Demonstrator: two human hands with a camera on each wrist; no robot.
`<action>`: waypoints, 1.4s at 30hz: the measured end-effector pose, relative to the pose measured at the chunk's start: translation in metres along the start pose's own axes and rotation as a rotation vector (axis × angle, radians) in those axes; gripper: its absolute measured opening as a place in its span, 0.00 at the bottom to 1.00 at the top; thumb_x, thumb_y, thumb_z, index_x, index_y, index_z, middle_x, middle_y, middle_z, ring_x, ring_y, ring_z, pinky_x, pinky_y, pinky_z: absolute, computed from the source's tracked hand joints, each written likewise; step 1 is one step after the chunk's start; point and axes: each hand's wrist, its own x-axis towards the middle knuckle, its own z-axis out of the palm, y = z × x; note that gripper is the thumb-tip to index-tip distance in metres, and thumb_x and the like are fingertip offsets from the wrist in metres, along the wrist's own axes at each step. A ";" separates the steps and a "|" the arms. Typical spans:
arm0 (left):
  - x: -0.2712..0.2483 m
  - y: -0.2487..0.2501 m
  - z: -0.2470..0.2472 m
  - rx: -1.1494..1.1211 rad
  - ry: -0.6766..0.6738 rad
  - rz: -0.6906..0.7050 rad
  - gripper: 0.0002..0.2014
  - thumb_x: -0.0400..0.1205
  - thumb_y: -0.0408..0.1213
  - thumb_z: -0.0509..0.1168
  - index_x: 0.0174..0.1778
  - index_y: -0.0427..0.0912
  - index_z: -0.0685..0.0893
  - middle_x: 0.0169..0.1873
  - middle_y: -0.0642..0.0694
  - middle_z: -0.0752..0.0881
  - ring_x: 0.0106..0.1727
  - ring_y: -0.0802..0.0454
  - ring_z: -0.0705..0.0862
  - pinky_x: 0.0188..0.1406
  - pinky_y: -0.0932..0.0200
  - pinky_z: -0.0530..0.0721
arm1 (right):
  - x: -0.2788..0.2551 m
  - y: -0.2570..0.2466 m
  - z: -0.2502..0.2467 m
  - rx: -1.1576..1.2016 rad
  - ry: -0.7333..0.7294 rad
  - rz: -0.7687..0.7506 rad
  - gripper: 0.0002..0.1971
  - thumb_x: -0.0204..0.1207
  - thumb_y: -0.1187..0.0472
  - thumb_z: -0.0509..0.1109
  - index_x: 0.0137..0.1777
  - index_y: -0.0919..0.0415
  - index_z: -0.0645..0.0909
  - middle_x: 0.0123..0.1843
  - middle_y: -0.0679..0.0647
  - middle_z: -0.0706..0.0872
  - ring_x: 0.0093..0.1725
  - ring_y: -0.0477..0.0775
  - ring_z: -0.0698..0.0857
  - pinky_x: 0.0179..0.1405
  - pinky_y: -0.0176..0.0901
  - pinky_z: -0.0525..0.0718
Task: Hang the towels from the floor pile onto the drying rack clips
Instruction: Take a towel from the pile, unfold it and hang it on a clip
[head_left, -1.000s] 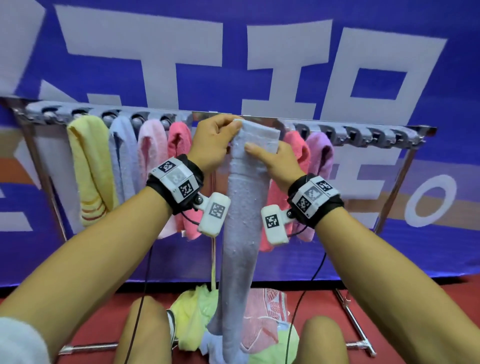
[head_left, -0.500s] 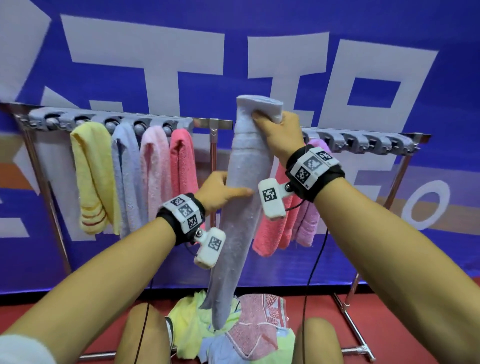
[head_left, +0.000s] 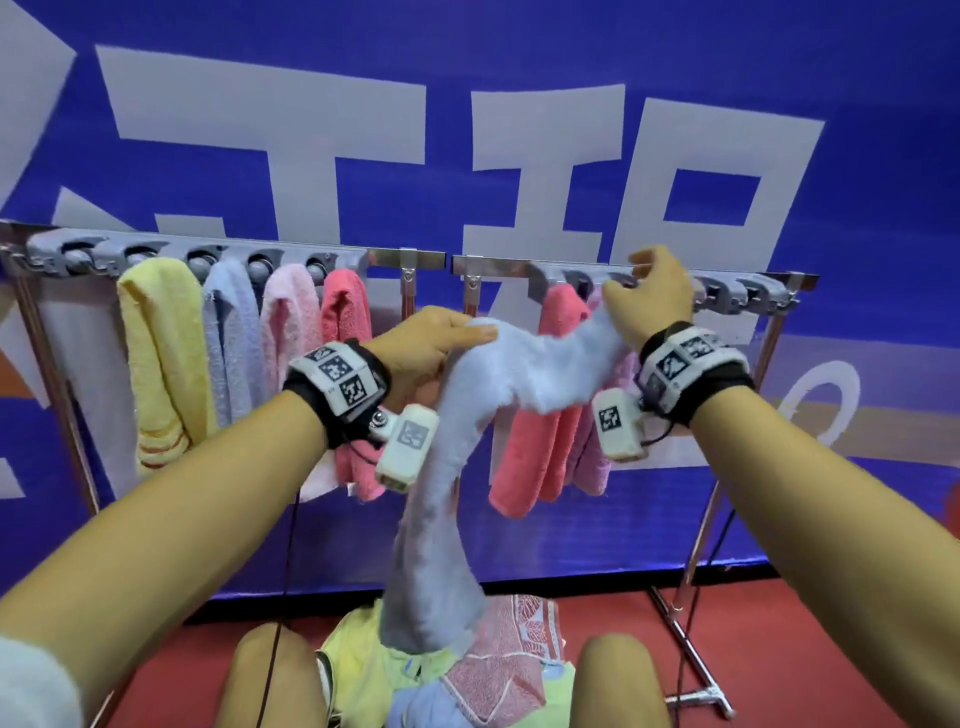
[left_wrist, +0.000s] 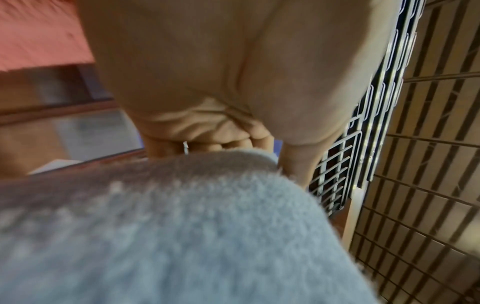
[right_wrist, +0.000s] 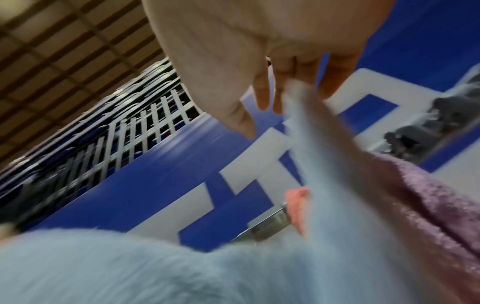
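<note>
The rack (head_left: 405, 257) stands against the blue banner (head_left: 519, 52), six towels already hanging from its grey clips (head_left: 727, 291) and free clips left at the right end, which is probably why the person works toward that side. Over the floor pile (head_left: 467, 670), the pale blue towel (head_left: 441, 519) trails from both hands, held high so one end reaches the clips. The left hand (head_left: 421, 353) curls its grip round the towel's bend to carry the weight, while the right hand (head_left: 652, 296) pinches the end in its fingertips (right_wrist: 262, 98) just under the clips, seemingly to feed it into one.
</note>
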 end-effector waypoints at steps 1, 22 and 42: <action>0.004 0.009 0.008 0.023 -0.034 -0.005 0.21 0.82 0.41 0.70 0.56 0.22 0.84 0.41 0.36 0.89 0.38 0.47 0.86 0.38 0.58 0.85 | -0.012 -0.008 0.002 0.011 -0.018 -0.102 0.17 0.73 0.56 0.72 0.61 0.60 0.83 0.57 0.55 0.85 0.55 0.53 0.82 0.58 0.42 0.79; -0.002 0.022 0.007 0.022 -0.223 -0.195 0.15 0.79 0.42 0.68 0.46 0.32 0.89 0.34 0.38 0.92 0.32 0.46 0.91 0.31 0.58 0.88 | -0.044 -0.018 0.003 0.872 -0.716 0.231 0.09 0.79 0.61 0.70 0.38 0.62 0.82 0.34 0.56 0.86 0.38 0.56 0.84 0.46 0.50 0.82; 0.040 0.026 0.062 0.024 -0.272 -0.139 0.13 0.86 0.37 0.61 0.48 0.32 0.87 0.32 0.43 0.90 0.30 0.51 0.87 0.30 0.59 0.85 | -0.043 0.011 -0.002 0.652 -0.894 0.281 0.19 0.65 0.54 0.63 0.52 0.64 0.80 0.47 0.61 0.83 0.44 0.57 0.79 0.48 0.48 0.75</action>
